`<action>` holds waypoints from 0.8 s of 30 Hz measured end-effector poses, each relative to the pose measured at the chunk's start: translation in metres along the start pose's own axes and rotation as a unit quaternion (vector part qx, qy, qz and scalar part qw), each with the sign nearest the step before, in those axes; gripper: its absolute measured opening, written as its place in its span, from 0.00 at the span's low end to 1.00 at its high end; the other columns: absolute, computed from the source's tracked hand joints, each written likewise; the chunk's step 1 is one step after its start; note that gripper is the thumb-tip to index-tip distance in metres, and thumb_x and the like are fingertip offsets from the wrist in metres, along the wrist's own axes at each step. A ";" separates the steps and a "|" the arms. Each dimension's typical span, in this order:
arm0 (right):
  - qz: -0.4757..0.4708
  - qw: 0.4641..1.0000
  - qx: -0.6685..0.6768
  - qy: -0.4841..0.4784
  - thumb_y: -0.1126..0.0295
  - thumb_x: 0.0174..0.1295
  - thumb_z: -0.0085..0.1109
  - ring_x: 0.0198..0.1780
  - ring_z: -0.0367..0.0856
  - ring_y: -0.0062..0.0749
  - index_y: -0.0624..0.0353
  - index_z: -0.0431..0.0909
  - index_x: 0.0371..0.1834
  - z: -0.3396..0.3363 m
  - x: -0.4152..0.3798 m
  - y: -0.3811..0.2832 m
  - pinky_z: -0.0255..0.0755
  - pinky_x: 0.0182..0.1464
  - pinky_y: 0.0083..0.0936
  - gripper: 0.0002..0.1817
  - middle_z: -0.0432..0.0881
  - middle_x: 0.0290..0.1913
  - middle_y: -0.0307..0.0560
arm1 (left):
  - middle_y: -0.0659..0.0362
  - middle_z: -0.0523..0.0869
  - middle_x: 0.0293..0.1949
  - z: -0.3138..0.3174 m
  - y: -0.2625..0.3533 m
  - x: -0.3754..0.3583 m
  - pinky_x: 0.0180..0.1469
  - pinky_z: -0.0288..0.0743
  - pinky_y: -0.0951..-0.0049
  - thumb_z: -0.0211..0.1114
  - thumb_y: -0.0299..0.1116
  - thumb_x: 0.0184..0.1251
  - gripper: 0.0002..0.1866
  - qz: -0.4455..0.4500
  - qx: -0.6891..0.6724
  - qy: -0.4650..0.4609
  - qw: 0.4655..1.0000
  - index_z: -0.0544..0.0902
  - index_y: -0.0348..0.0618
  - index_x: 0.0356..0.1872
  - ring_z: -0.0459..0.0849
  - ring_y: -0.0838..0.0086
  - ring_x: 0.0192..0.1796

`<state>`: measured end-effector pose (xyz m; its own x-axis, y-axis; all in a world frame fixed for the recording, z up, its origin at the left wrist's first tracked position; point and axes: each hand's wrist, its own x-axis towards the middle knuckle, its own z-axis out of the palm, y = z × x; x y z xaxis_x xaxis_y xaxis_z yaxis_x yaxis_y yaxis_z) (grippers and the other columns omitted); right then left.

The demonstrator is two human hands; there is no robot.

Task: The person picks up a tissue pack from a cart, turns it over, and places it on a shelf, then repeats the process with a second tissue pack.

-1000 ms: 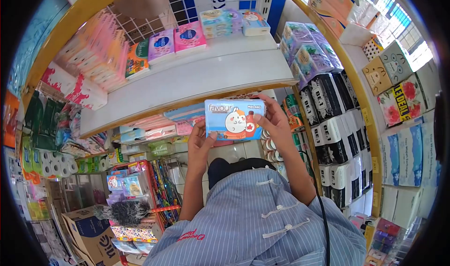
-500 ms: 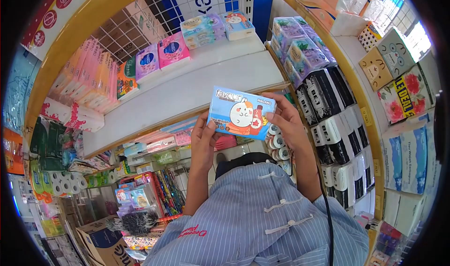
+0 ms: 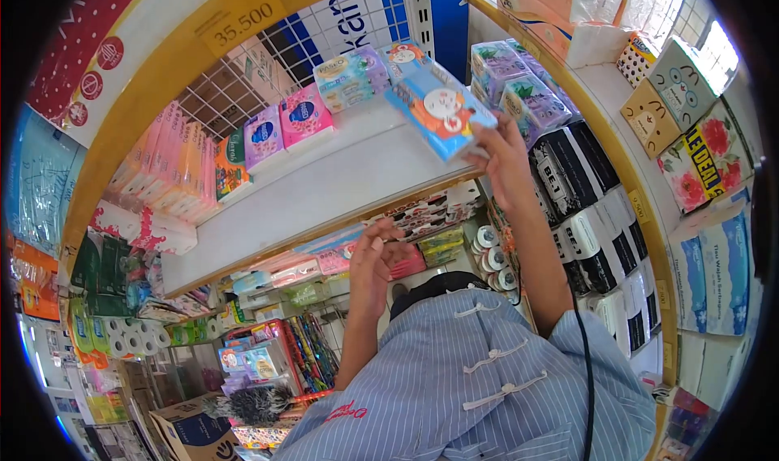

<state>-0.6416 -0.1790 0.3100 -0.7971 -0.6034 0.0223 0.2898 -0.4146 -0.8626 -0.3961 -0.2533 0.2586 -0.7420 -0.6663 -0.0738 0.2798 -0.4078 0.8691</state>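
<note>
A blue tissue pack (image 3: 441, 108) with a white cartoon character hangs tilted over the right part of the white shelf (image 3: 324, 169). My right hand (image 3: 505, 157) grips it by its lower right corner. Just behind it stands a similar blue pack (image 3: 403, 55), partly covered by the held one. My left hand (image 3: 380, 250) is below the shelf's front edge, fingers apart and holding nothing. Left of the held pack, a green and purple pack bundle (image 3: 350, 78), a pink pack (image 3: 307, 114) and a purple pack (image 3: 264, 139) sit along the shelf's back.
Black and white packs (image 3: 560, 177) are stacked to the right, beneath purple packs (image 3: 531, 100). A yellow shelf edge with a price label (image 3: 243, 27) arches overhead. Toilet rolls (image 3: 134, 338) and a cardboard box (image 3: 191, 432) are at the lower left.
The blue pack has moved up and back over the shelf in my right hand, and is now tilted. My left hand has let go of it.
</note>
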 end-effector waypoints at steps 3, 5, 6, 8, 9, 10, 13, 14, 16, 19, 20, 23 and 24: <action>-0.011 1.000 -0.022 0.018 0.65 0.56 0.70 0.46 0.79 0.30 0.59 0.63 0.55 0.008 0.049 0.004 0.81 0.43 0.29 0.29 0.72 0.47 0.44 | 0.53 0.81 0.48 -0.001 -0.008 -0.012 0.52 0.78 0.64 0.56 0.43 0.73 0.22 -0.028 0.015 0.006 0.999 0.72 0.37 0.59 0.83 0.67 0.47; -0.013 0.999 -0.035 0.031 0.64 0.53 0.72 0.46 0.79 0.30 0.59 0.61 0.56 0.014 0.076 0.009 0.81 0.42 0.29 0.32 0.72 0.48 0.45 | 0.53 0.81 0.48 -0.005 -0.012 -0.020 0.52 0.78 0.64 0.55 0.41 0.73 0.21 -0.041 0.016 0.012 0.999 0.72 0.37 0.59 0.84 0.67 0.47; -0.014 0.998 -0.043 0.037 0.63 0.52 0.73 0.45 0.79 0.30 0.59 0.60 0.56 0.018 0.087 0.010 0.81 0.42 0.30 0.34 0.72 0.48 0.45 | 0.53 0.81 0.48 -0.010 -0.014 -0.023 0.52 0.78 0.64 0.55 0.41 0.73 0.21 -0.048 0.016 0.016 0.999 0.72 0.37 0.58 0.84 0.67 0.47; -0.044 0.993 -0.099 0.051 0.64 0.50 0.73 0.44 0.79 0.28 0.59 0.63 0.54 0.025 0.105 0.010 0.79 0.40 0.25 0.32 0.73 0.46 0.47 | 0.54 0.82 0.48 -0.021 -0.019 -0.030 0.52 0.78 0.65 0.54 0.38 0.74 0.19 -0.049 0.013 0.034 0.998 0.72 0.37 0.58 0.84 0.68 0.47; -0.068 0.986 -0.145 0.051 0.64 0.50 0.73 0.43 0.78 0.27 0.59 0.64 0.53 0.026 0.112 0.008 0.78 0.39 0.24 0.32 0.73 0.46 0.47 | 0.55 0.82 0.47 -0.026 -0.020 -0.034 0.52 0.77 0.66 0.54 0.37 0.74 0.19 -0.049 0.013 0.047 0.998 0.73 0.37 0.59 0.83 0.69 0.47; -0.092 0.976 -0.189 0.051 0.64 0.49 0.74 0.43 0.78 0.27 0.59 0.65 0.52 0.027 0.117 0.005 0.77 0.39 0.23 0.31 0.74 0.46 0.48 | 0.56 0.82 0.47 -0.030 -0.019 -0.036 0.53 0.77 0.68 0.53 0.36 0.75 0.18 -0.048 0.014 0.059 0.997 0.73 0.37 0.59 0.83 0.71 0.47; -0.329 0.902 -0.278 0.036 0.68 0.49 0.73 0.39 0.78 0.26 0.61 0.67 0.57 0.024 0.137 -0.013 0.76 0.39 0.24 0.32 0.76 0.48 0.46 | 0.56 0.82 0.48 -0.041 -0.015 -0.044 0.53 0.77 0.68 0.53 0.36 0.75 0.18 -0.027 0.005 0.085 0.996 0.73 0.37 0.59 0.83 0.71 0.47; -0.409 0.864 -0.292 0.035 0.68 0.49 0.73 0.39 0.79 0.26 0.62 0.67 0.59 0.024 0.142 -0.015 0.76 0.39 0.25 0.34 0.77 0.48 0.46 | 0.55 0.82 0.48 -0.042 -0.014 -0.045 0.53 0.77 0.68 0.54 0.36 0.75 0.17 -0.015 0.020 0.097 0.995 0.73 0.37 0.59 0.83 0.71 0.47; -0.397 0.877 -0.271 0.005 0.69 0.49 0.73 0.38 0.79 0.26 0.61 0.67 0.63 0.044 0.116 -0.046 0.76 0.41 0.24 0.37 0.77 0.50 0.45 | 0.55 0.81 0.48 -0.044 -0.011 -0.045 0.52 0.77 0.69 0.54 0.35 0.75 0.17 0.008 0.052 0.118 0.992 0.73 0.37 0.58 0.83 0.72 0.47; -0.340 0.892 -0.284 -0.089 0.68 0.48 0.75 0.38 0.80 0.25 0.61 0.70 0.63 0.056 0.089 -0.078 0.75 0.43 0.23 0.37 0.78 0.52 0.46 | 0.52 0.78 0.54 -0.027 0.006 -0.034 0.58 0.76 0.65 0.58 0.33 0.72 0.21 0.068 0.100 0.094 0.988 0.70 0.37 0.63 0.81 0.67 0.53; -0.314 0.893 -0.296 -0.129 0.68 0.47 0.76 0.38 0.80 0.24 0.61 0.72 0.63 0.057 0.083 -0.083 0.75 0.44 0.22 0.36 0.78 0.53 0.46 | 0.51 0.78 0.55 -0.018 0.013 -0.027 0.59 0.75 0.64 0.59 0.33 0.71 0.23 0.092 0.125 0.085 0.984 0.69 0.37 0.64 0.81 0.65 0.55; -0.232 0.909 -0.265 -0.225 0.66 0.48 0.76 0.38 0.81 0.22 0.61 0.75 0.59 0.063 0.064 -0.087 0.74 0.42 0.19 0.32 0.77 0.53 0.44 | 0.50 0.75 0.59 0.014 0.035 -0.002 0.60 0.75 0.60 0.64 0.48 0.67 0.36 0.151 0.167 0.050 0.973 0.64 0.38 0.69 0.79 0.62 0.59; -0.196 0.912 -0.255 -0.257 0.66 0.48 0.76 0.38 0.81 0.22 0.61 0.75 0.59 0.064 0.057 -0.088 0.74 0.41 0.19 0.33 0.77 0.53 0.43 | 0.50 0.75 0.59 0.021 0.042 0.005 0.60 0.75 0.60 0.65 0.52 0.64 0.40 0.133 0.164 0.016 0.977 0.63 0.39 0.70 0.79 0.62 0.59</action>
<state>-0.6783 -0.2205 0.4192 -0.3959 -0.7699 0.5005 -0.3521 -0.3761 -0.8571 -0.4004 -0.2606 0.3047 -0.6481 -0.7433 0.1657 0.2456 0.0021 0.9694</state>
